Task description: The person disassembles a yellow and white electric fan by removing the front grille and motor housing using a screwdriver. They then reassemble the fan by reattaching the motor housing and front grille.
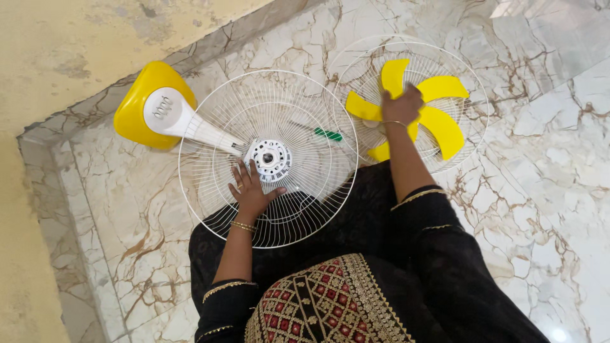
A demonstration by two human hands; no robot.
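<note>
A table fan lies on the marble floor, its yellow base (pixel 143 95) at the upper left. Its white rear wire guard (pixel 305 95) faces up around the white motor hub (pixel 269 158). My left hand (pixel 251 190) rests flat on this guard just below the hub, fingers spread. To the right lies a second white wire guard (pixel 473 86) with the yellow fan blade (pixel 445 127) on it. My right hand (pixel 401 105) is closed over the centre of the yellow blade.
A green-handled screwdriver (pixel 328 134) lies under the rear guard's wires, between the hub and the blade. A yellow wall (pixel 57 51) runs along the upper left and down the left side. My black embroidered clothing (pixel 337 298) fills the bottom.
</note>
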